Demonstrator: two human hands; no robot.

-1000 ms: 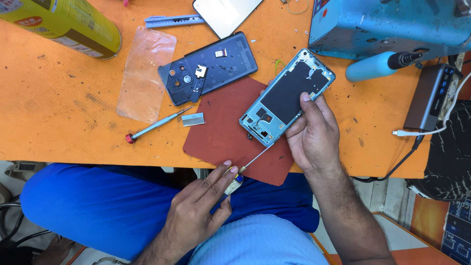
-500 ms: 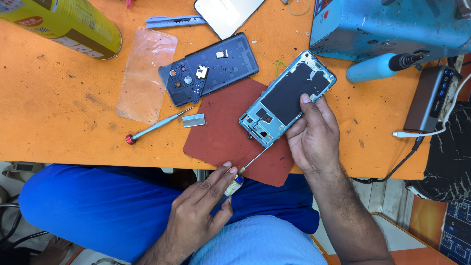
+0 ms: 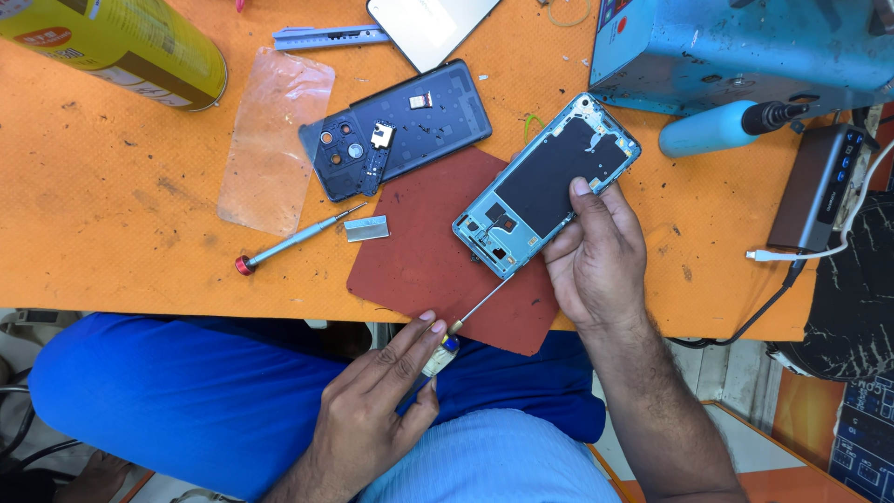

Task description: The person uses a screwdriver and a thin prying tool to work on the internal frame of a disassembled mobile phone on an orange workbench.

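- A yellow can lies far left; right of it are a clear film and a red-capped screwdriver.
- A dark back cover lies past a red mat.
- The left hand pinches a thin screwdriver, tip at the phone's near end.
- The right hand grips the blue phone frame, tilted on the mat.
- A blue box stands far right.

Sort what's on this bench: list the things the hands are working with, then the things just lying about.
In hand:
left hand holding a screwdriver
right hand steadying the phone frame
red mat under the frame

Lying about:
back cover
spare screwdriver
clear film
yellow can
metal tab
blue box
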